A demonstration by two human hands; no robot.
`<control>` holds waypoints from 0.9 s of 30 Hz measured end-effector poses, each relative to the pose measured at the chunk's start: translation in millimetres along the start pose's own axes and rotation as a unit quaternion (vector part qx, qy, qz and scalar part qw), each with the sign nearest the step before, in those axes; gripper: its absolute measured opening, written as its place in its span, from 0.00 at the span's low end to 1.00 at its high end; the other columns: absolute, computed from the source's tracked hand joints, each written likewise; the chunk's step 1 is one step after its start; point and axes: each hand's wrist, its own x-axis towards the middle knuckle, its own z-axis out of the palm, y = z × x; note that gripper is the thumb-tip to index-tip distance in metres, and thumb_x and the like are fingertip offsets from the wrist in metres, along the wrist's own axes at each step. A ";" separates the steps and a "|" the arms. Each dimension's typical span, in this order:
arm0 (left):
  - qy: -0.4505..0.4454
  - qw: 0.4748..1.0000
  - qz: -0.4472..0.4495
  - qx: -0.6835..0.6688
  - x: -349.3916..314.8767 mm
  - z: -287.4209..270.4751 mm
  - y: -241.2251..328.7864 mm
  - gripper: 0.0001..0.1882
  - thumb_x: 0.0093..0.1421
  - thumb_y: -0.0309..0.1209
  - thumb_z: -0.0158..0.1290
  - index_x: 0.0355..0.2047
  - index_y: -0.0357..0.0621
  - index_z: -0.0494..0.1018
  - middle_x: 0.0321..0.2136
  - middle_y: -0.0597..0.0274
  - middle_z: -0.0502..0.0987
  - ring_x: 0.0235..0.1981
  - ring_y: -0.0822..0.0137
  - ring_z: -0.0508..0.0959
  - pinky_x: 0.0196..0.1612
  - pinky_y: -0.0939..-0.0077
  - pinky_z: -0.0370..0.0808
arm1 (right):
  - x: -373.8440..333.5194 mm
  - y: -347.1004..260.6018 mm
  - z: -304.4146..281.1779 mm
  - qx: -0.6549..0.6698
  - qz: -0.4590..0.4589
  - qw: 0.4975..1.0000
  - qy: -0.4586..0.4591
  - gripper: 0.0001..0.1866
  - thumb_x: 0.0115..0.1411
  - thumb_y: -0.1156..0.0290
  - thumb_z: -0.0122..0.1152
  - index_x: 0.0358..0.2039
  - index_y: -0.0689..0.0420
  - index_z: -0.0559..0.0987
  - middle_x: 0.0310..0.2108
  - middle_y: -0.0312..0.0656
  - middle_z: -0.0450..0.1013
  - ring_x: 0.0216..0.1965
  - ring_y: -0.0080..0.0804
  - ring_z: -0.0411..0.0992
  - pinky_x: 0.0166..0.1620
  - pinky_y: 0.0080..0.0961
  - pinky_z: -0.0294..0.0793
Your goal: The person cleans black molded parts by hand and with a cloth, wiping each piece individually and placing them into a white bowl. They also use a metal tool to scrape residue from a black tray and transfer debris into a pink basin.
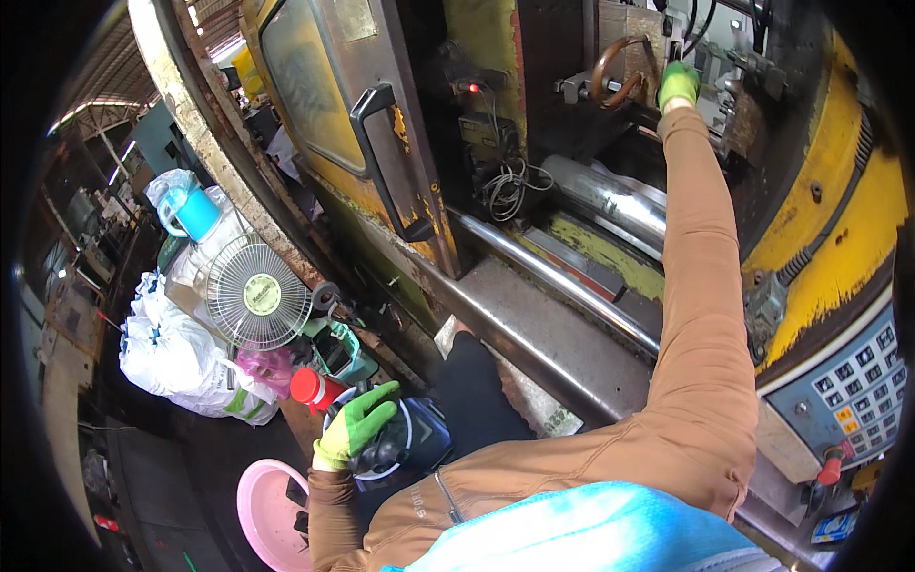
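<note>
**Pale-blue face mask in the foreground, right glove deep inside the machine, left glove at a bucket**

A soft, pale-blue pleated fabric mask point(572, 534) is nearest, below the yellow-painted metal door point(434, 205) that serves as landmark. Right of that door, the large yellow steel machine point(810, 219) has its bay open, so the work seems to be under way; nothing looks plainly finished, and how much is left cannot be told. Also right of the door, the right hand point(679, 84), in a bright green glove, reaches into the bay beside a brown curved ring point(598, 78); I cannot tell whether it grips anything. Below the door, the left hand point(362, 419), gloved alike, lies with loosely bent fingers over the dark-blue, white-rimmed bucket point(429, 424) of black rounded pieces point(386, 453); its hold is unclear too.

As for textures, the door's paint is chipped and worn. To its right lies a smooth, shiny steel cylinder point(610, 195). To its lower left are crumpled white plastic sacks point(172, 353), a round fan point(262, 294) with a thin wire guard, a smooth pale-pink basin point(250, 505) and, smallest, a glossy red cylindrical lid point(310, 389).
</note>
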 end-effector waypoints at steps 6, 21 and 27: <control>-0.038 0.999 -0.010 0.025 -2.8 -6.1 -14.7 0.20 0.62 0.28 0.49 0.53 0.32 0.68 0.52 0.44 0.71 0.48 0.58 0.76 0.52 0.73 0.70 | 10.2 35.9 67.9 0.061 -0.164 0.982 -0.077 0.26 0.62 0.53 0.44 0.55 0.55 0.71 0.54 0.52 0.69 0.50 0.50 0.70 0.50 0.38 0.68; 0.073 0.982 -0.169 -0.049 -28.2 -10.4 -17.4 0.22 0.62 0.33 0.52 0.54 0.35 0.69 0.42 0.59 0.76 0.43 0.71 0.74 0.46 0.78 0.71 | 36.7 32.0 114.7 -0.075 -0.357 0.931 -0.022 0.11 0.59 0.72 0.47 0.44 0.56 0.71 0.44 0.52 0.72 0.46 0.54 0.71 0.48 0.43 0.71; 0.074 0.985 -0.149 -0.041 -19.5 -8.7 -16.7 0.22 0.62 0.33 0.52 0.54 0.36 0.69 0.42 0.59 0.77 0.42 0.71 0.74 0.47 0.77 0.70 | 50.8 37.0 131.2 0.036 -0.259 0.965 -0.023 0.24 0.63 0.55 0.34 0.41 0.53 0.78 0.44 0.52 0.74 0.48 0.54 0.69 0.50 0.42 0.68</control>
